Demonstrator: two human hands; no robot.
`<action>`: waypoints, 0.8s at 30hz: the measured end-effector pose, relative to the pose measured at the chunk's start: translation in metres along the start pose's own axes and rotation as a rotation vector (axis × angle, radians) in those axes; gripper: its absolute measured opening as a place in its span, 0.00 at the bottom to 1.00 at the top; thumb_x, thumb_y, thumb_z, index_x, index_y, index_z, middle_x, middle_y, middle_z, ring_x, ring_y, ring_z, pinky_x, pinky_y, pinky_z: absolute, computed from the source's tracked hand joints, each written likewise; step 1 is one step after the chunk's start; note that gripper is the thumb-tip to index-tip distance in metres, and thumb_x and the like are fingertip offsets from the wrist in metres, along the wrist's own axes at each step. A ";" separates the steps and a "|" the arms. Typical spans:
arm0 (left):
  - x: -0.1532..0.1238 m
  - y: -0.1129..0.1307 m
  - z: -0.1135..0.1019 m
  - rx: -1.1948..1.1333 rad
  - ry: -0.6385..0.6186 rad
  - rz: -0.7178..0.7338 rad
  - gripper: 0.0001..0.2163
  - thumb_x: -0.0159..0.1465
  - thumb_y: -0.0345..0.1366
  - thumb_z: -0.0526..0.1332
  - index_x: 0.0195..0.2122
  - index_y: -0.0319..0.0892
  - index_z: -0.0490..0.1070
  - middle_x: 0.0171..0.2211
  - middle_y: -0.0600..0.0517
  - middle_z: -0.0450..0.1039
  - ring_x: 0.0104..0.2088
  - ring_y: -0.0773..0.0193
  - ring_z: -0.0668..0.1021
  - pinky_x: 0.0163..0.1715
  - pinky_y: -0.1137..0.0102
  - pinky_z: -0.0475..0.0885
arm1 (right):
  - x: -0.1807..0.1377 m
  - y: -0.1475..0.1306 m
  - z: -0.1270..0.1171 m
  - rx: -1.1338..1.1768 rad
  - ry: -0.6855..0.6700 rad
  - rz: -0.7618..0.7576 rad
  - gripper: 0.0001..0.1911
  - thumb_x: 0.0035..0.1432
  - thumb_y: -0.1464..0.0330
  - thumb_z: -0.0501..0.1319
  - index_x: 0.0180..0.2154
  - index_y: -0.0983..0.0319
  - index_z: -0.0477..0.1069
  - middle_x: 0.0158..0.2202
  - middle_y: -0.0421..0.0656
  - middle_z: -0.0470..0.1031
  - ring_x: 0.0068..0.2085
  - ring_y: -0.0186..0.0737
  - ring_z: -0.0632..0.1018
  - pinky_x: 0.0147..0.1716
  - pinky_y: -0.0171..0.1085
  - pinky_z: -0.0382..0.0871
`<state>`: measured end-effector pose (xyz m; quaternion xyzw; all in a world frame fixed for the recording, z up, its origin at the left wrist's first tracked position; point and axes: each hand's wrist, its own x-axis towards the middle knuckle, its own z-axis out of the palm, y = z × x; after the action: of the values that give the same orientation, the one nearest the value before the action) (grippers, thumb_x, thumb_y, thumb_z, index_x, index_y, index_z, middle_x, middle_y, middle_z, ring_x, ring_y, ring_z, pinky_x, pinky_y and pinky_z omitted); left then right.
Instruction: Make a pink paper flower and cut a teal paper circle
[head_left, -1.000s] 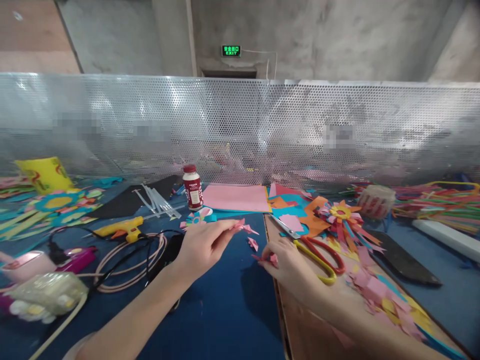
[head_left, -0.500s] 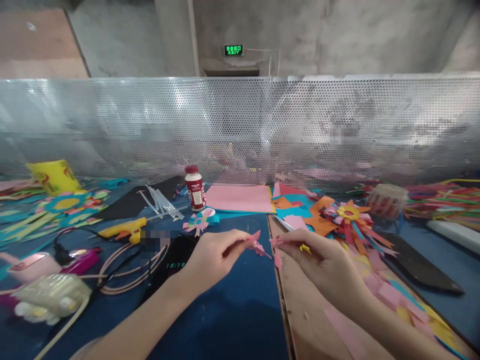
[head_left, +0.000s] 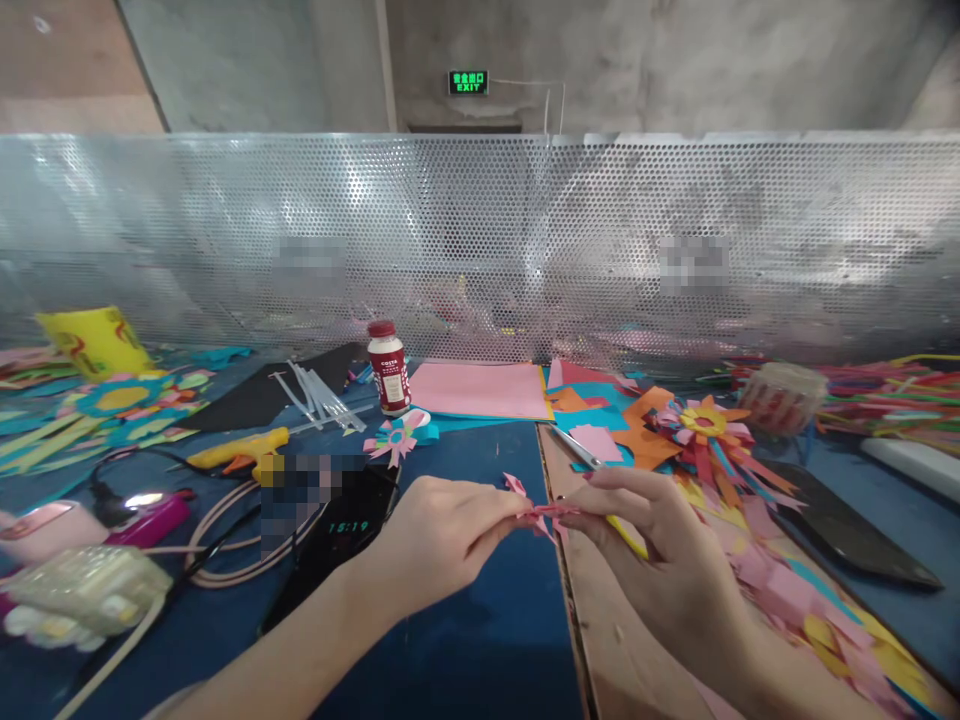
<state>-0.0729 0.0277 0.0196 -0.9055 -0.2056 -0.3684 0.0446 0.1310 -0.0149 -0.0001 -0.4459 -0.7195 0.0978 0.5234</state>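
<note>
My left hand and my right hand meet over the blue table, both pinching small pink paper pieces between fingertips. The pieces touch where the fingers come together. Another pink scrap sticks up just behind them. Under my right hand lie scissors with yellow handles, partly hidden by the fingers, on a brown board.
A paper flower and coloured scraps cover the board's right side. Pink sheets, a small red-capped bottle, a yellow glue gun, cables, a black phone and a perforated metal screen at the back.
My right hand left the board near the scissors with a pink piece and came up to my left hand. Both hands now hold the pieces together, lower and closer to me.
</note>
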 end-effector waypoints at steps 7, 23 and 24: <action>0.001 0.002 0.002 -0.021 -0.017 0.033 0.07 0.62 0.30 0.56 0.39 0.40 0.71 0.29 0.54 0.78 0.25 0.71 0.77 0.26 0.76 0.71 | -0.002 -0.003 -0.002 -0.013 0.039 -0.034 0.12 0.55 0.72 0.58 0.41 0.54 0.61 0.32 0.38 0.78 0.36 0.38 0.80 0.33 0.32 0.76; 0.002 0.005 0.000 0.011 -0.026 0.037 0.07 0.63 0.30 0.55 0.39 0.41 0.71 0.27 0.55 0.77 0.25 0.70 0.77 0.25 0.76 0.70 | -0.007 -0.004 0.000 -0.022 0.045 -0.048 0.10 0.55 0.73 0.58 0.39 0.55 0.62 0.31 0.37 0.78 0.34 0.35 0.80 0.28 0.26 0.75; 0.002 0.005 -0.001 0.012 -0.024 0.044 0.07 0.63 0.30 0.55 0.39 0.41 0.71 0.27 0.55 0.77 0.25 0.70 0.77 0.25 0.76 0.70 | -0.007 -0.004 0.000 -0.019 0.049 -0.046 0.09 0.55 0.72 0.58 0.39 0.55 0.63 0.31 0.38 0.78 0.34 0.36 0.80 0.28 0.27 0.75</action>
<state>-0.0703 0.0237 0.0218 -0.9139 -0.1886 -0.3551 0.0557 0.1293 -0.0227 -0.0020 -0.4367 -0.7174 0.0679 0.5386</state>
